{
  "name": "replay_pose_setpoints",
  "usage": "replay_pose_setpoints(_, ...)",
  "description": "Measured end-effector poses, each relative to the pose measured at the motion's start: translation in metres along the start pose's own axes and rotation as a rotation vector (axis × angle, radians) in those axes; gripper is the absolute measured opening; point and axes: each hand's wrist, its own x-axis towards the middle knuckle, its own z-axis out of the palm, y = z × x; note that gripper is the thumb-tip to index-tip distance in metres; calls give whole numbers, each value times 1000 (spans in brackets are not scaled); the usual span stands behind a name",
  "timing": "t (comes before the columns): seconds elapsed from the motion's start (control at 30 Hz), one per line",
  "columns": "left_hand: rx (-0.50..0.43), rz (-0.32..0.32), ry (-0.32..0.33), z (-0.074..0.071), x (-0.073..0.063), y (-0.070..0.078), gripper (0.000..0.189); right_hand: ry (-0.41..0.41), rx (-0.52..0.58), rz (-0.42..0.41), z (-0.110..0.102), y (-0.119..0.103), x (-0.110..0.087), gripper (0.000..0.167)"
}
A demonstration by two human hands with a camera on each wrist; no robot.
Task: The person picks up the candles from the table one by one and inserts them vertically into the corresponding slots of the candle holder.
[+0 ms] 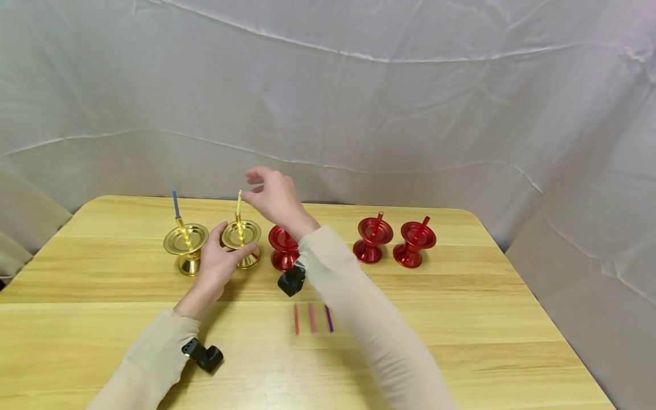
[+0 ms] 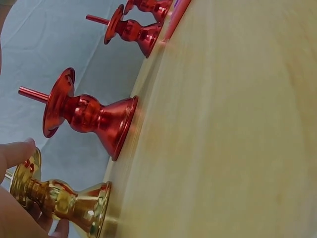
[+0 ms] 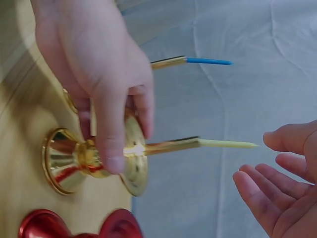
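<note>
My left hand grips a gold candle holder, thumb on one side and fingers on the other, just around its dish. A thin yellow candle stands in that holder's tube. Close to the candle's tip is my right hand; the right wrist view shows a small gap between its thumb and the tip, its fingers loosely bent around nothing. To the left stands a second gold candle holder, bearing a blue candle. Beneath my right forearm is a red candle holder, partly covered in the head view.
Two more red candle holders stand at the right with bare tubes. A coral candle, a pink candle and a purple candle lie on the wooden table. Grey cloth hangs behind the table's back edge.
</note>
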Motion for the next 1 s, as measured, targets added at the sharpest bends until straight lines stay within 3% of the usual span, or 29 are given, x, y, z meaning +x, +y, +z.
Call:
replay_pose_setpoints(0.4, 88, 22, -12, -5, -8, 11, 96, 100, 80, -77, -45, -8, -25, 34)
replay_pose_setpoints(0.73, 217, 85, -35, -4, -29, 32, 90, 95, 37, -140, -54, 2, -43, 33)
replay_pose_setpoints(0.83, 224, 119, -4, -2, -37, 36, 91, 91, 37, -155, -56, 6, -50, 33)
replay_pose_setpoints(1.0, 165, 230, 67, 3, -53, 46, 84, 102, 81, -173, -61, 18, -63, 29)
